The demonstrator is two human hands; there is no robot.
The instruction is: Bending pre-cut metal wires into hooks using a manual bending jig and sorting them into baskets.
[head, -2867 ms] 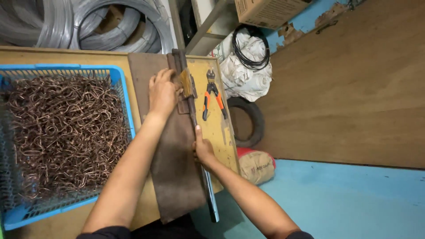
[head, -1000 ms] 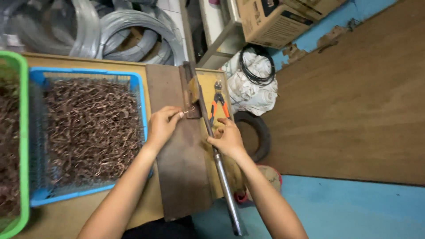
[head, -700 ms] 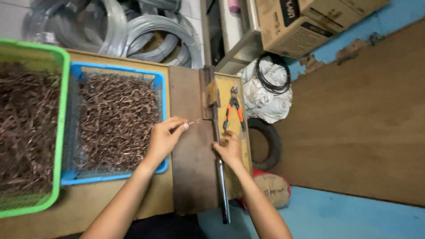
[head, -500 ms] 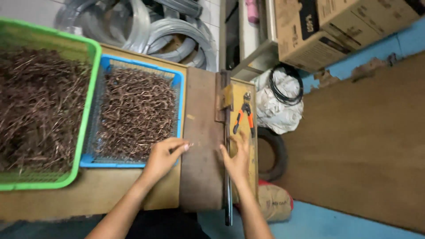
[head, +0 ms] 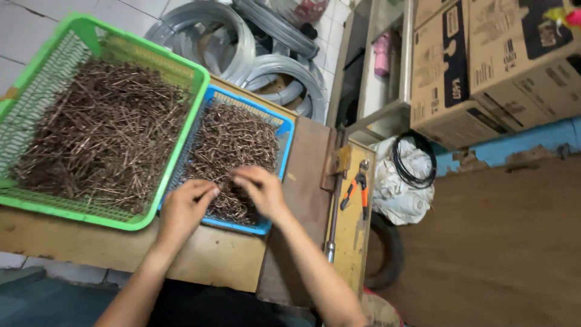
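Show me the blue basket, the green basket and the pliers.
blue basket [head: 284,128], head view, right rim.
green basket [head: 181,140], head view, right rim.
pliers [head: 357,189], head view, orange handles.

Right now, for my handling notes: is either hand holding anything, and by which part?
It cannot be told. Both the left hand and right hand are over the bent wire pieces in the blue basket, fingertips among them, no grip visible.
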